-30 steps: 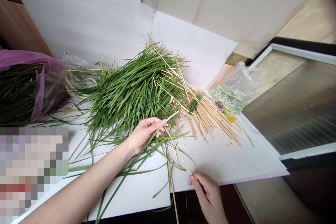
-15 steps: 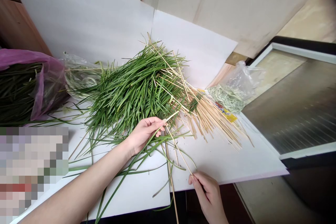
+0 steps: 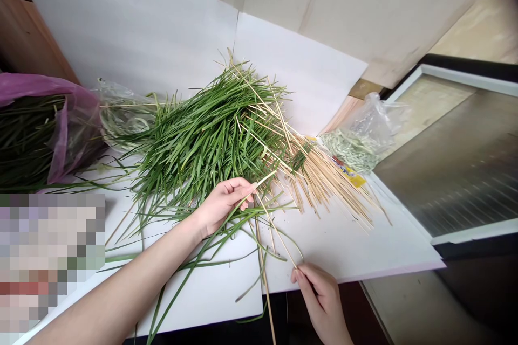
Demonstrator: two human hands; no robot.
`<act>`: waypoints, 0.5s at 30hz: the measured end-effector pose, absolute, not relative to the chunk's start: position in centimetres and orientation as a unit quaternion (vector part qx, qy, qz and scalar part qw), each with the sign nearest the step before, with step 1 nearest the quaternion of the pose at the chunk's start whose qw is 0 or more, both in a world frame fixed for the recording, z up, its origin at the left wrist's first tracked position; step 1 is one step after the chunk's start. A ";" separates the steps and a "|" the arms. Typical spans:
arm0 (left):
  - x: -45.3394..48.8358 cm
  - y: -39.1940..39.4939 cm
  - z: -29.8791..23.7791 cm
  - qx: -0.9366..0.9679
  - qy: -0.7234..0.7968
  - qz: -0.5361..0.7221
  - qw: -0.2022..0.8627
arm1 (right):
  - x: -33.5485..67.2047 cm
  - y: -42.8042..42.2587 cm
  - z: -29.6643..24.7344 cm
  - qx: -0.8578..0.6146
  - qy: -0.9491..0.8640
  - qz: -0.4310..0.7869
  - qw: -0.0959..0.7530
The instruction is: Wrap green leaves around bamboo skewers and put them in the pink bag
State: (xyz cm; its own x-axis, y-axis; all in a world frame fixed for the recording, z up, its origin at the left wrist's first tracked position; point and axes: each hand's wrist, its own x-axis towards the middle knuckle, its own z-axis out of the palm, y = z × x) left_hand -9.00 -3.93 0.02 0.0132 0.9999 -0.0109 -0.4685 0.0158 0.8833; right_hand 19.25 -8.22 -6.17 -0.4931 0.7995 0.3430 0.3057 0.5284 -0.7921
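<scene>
A big heap of green chives (image 3: 202, 140) lies on white foam board (image 3: 343, 248), mixed with thin bamboo skewers (image 3: 327, 183) fanned out to its right. My left hand (image 3: 224, 205) is closed in a pinch on a chive stalk at the heap's near edge. Near the board's front edge, my right hand (image 3: 321, 299) pinches the lower end of one skewer (image 3: 279, 237) that runs up toward my left hand's fingertips. Loose chive leaves trail between both hands.
A purple plastic bag of chives (image 3: 44, 129) sits at the left, with a clear bag (image 3: 121, 113) beside it. Another clear bag holding pale trimmings (image 3: 360, 143) lies at the right. A glass-topped cabinet (image 3: 461, 167) borders the board's right side.
</scene>
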 end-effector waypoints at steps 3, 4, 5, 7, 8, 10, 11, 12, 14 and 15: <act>-9.0 -3.9 0.0 0.366 0.366 0.595 0.615 | 19.3 -8.3 -6.1 -0.348 -0.795 0.337 0.364; -9.0 -3.9 0.0 0.366 0.367 0.593 0.617 | 19.3 -8.3 -6.1 -0.349 -0.795 0.338 0.364; -9.0 -3.9 0.0 0.367 0.367 0.590 0.618 | 19.3 -8.3 -6.1 -0.349 -0.795 0.338 0.363; -9.0 -3.9 0.1 0.370 0.370 0.589 0.616 | 19.4 -8.3 -6.1 -0.350 -0.795 0.338 0.361; -9.0 -4.0 0.1 0.374 0.374 0.589 0.611 | 19.4 -8.3 -6.2 -0.351 -0.796 0.337 0.361; -8.9 -4.0 0.1 0.382 0.385 0.593 0.595 | 19.3 -8.3 -6.2 -0.352 -0.795 0.336 0.362; -8.8 -4.0 0.2 0.385 0.392 0.597 0.585 | 19.3 -8.3 -6.2 -0.352 -0.795 0.336 0.362; -8.8 -4.0 0.2 0.388 0.397 0.600 0.576 | 19.3 -8.3 -6.1 -0.352 -0.795 0.335 0.362; -8.7 -4.0 0.3 0.389 0.407 0.606 0.562 | 19.2 -8.3 -6.0 -0.352 -0.797 0.333 0.361; -8.6 -4.0 0.4 0.391 0.410 0.609 0.556 | 19.2 -8.3 -6.0 -0.352 -0.797 0.331 0.362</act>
State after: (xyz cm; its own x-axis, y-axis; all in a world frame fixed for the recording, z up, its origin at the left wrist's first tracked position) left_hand -8.64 -3.98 0.36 -0.0774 0.9968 0.0203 -0.3562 -0.0466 0.9332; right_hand 19.18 -8.29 -5.96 -0.4906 0.8008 0.3435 0.3224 0.5331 -0.7822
